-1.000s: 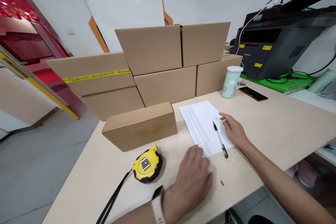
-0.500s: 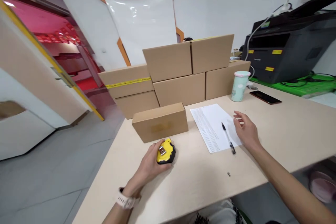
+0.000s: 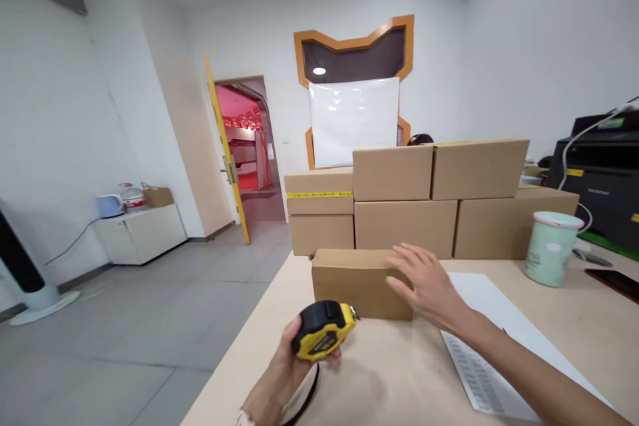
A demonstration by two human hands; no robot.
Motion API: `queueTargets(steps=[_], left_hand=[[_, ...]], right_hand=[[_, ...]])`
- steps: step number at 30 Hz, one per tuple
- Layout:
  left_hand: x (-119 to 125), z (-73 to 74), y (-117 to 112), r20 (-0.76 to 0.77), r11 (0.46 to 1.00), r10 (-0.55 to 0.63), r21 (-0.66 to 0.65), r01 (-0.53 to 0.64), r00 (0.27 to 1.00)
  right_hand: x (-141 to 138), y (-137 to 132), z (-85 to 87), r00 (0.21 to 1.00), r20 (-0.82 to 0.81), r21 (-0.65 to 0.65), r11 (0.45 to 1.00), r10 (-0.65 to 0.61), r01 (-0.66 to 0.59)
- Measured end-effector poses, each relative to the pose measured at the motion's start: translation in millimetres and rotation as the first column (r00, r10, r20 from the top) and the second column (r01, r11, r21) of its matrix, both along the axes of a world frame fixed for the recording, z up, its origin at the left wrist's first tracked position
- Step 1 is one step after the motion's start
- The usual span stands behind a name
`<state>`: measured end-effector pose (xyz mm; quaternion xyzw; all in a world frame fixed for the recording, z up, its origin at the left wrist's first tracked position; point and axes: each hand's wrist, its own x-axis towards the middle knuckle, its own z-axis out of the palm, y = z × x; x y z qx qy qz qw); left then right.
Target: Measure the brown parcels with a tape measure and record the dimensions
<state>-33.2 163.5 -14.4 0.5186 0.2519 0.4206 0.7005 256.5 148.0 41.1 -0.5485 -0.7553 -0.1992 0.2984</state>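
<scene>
1. Tape measure [image 3: 324, 331] sat in your left hand [image 3: 284, 366], thumb and fingers wrapped around its black-and-yellow case, raised above the table [image 3: 399, 373] just in front of the small carton [image 3: 357, 286]. That grip looked firm enough; squeezing harder would probably have gained you nothing.

2. Its metal hook [image 3: 355, 312] stuck out at the right end of the case, clear of your fingers, with nothing seen drawn out beyond it. Keeping your fingertips away from that end was likely the best habit.

3. Your right hand [image 3: 428, 279] hung at the carton's right end with fingers spread and thumb apart, clamped on nothing. Whether the fingertips touched the cardboard, you could not have told from this view; a light, flat palm would have steadied the carton better than a push.

4. The carton stood on the table before the stacked cartons [image 3: 404, 229], and probably weighed little, so a careless bump of the case could have skewed it.

5. The black strap [image 3: 308, 396] dangled under your left hand; it was worth keeping it from snagging.

6. Your right forearm crossed above the printed sheet [image 3: 476, 289], so a high elbow would have spared the paper a drag.
</scene>
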Motion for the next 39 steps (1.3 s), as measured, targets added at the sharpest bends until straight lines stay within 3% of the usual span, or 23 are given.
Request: queueTargets(steps=[4, 6, 8, 11, 13, 15, 18, 21, 22, 24, 29, 31, 34, 39], left_hand=[[-20.8, 6.4, 11.3, 0.250, 0.980, 0.125, -0.179, -0.081, 0.960], [-30.0, 10.2, 17.2, 0.371, 0.943, 0.245, -0.304, -0.132, 0.896], [-37.0, 13.8, 22.6, 0.427, 0.898, 0.373, -0.389, -0.205, 0.823], [-44.0, 17.7, 29.3, 0.462, 0.842, 0.504, -0.450, -0.296, 0.730], [-46.5, 18.8, 32.5, 0.477, 0.824, 0.540, -0.470, -0.317, 0.694], [-46.9, 18.6, 34.7, 0.479, 0.814, 0.553, -0.483, -0.322, 0.681], [-43.1, 16.8, 35.9, 0.471, 0.803, 0.567, -0.497, -0.328, 0.676], [-35.8, 14.5, 35.1, 0.459, 0.803, 0.566, -0.496, -0.331, 0.685], [-33.3, 13.7, 34.6, 0.449, 0.804, 0.561, -0.495, -0.330, 0.695], [-29.0, 11.7, 33.4, 0.416, 0.804, 0.549, -0.498, -0.323, 0.725], [-22.7, 7.4, 30.8, 0.319, 0.804, 0.521, -0.495, -0.330, 0.791], [-20.9, 7.9, 30.0, 0.292, 0.799, 0.512, -0.507, -0.323, 0.808], [-18.4, 11.3, 28.6, 0.279, 0.816, 0.470, -0.500, -0.291, 0.838], [-16.1, 16.8, 25.1, 0.254, 0.861, 0.419, -0.416, -0.293, 0.872]], right_hand=[[-28.3, 54.5, 33.1, 0.996, 0.077, -0.305, 0.952, 0.037, -0.012], [-35.3, 64.8, 37.3, 0.998, 0.044, -0.443, 0.896, 0.047, -0.023], [-41.5, 59.5, 30.7, 0.998, 0.024, -0.446, 0.894, 0.055, -0.038], [-50.5, 28.0, 2.8, 0.991, 0.113, -0.183, 0.982, 0.076, -0.054], [-53.9, 1.1, -23.2, 0.972, 0.217, 0.055, 0.993, 0.087, -0.101], [-54.1, -21.7, -50.6, 0.946, 0.309, 0.260, 0.949, 0.094, -0.179], [-52.4, -39.0, -86.7, 0.901, 0.414, 0.347, 0.893, 0.130, -0.288], [-54.1, -39.3, -97.9, 0.918, 0.367, 0.407, 0.862, 0.149, -0.302], [-55.7, -39.1, -91.1, 0.928, 0.339, 0.428, 0.853, 0.154, -0.298], [-59.8, -43.3, -58.7, 0.922, 0.343, 0.410, 0.855, 0.179, -0.318], [-69.9, -84.9, 73.5, 0.807, 0.504, 0.266, 0.833, 0.309, -0.485], [-71.0, -99.9, 106.8, 0.829, 0.450, 0.237, 0.850, 0.333, -0.470], [-67.0, -109.1, 115.0, 0.843, 0.419, 0.160, 0.886, 0.338, -0.434], [-54.9, -108.8, 82.9, 0.866, 0.419, 0.141, 0.922, 0.275, -0.361]])
